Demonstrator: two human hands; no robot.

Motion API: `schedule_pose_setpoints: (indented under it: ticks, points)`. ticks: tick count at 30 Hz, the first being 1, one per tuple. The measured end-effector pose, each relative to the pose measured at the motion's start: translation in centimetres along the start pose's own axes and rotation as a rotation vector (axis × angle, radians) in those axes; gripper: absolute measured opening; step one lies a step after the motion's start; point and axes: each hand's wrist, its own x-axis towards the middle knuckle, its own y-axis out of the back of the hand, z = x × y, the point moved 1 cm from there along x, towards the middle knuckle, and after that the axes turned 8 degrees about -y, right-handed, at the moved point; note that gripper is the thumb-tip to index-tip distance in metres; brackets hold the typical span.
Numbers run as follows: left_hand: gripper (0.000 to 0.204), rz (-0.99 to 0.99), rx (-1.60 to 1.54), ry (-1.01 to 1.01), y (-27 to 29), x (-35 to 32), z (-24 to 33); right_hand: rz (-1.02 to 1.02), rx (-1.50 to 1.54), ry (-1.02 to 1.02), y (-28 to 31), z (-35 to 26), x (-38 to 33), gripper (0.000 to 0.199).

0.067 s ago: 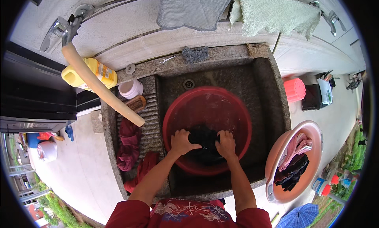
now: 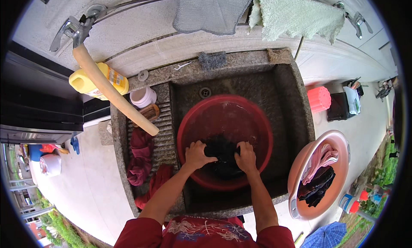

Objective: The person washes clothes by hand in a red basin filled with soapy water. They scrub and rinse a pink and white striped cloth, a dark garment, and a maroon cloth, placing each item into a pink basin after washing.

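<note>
A red round basin point(image 2: 183, 140) with water in it stands in a dark stone sink point(image 2: 281, 102). Inside the basin lies a wet black cloth point(image 2: 222, 153), bunched up and partly under water. My left hand point(image 2: 198, 156) grips its left side, thumb pointing inward. On the opposite side my right hand point(image 2: 245, 157) has hold of the same cloth. Fingertips of both hands are partly hidden by the cloth. Along the ribbed washboard point(image 2: 165, 115) on the left lie a maroon garment point(image 2: 140, 155) and a red garment point(image 2: 158, 183).
A pale hose point(image 2: 113, 91) hangs from the tap over the washboard. Beside it are a yellow jug point(image 2: 101, 80), a white cup point(image 2: 143, 97) and a wooden brush point(image 2: 150, 112). A pink basin point(image 2: 296, 175) with pink and dark clothes stands right of the sink.
</note>
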Motion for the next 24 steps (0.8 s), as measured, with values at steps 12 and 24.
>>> schedule_pose_setpoints:
  ticks: [12, 24]
  points:
    - [0.020, 0.349, -1.601, -0.393, 16.4, -6.6, 12.0, 0.048, 1.281, 0.291, 16.0, -14.0, -7.3, 0.035]
    - [0.069, -0.099, -1.582, -0.061, 1.7, -3.5, 7.2, -0.096, 0.517, 0.203, 3.5, -6.2, -4.9, 0.075]
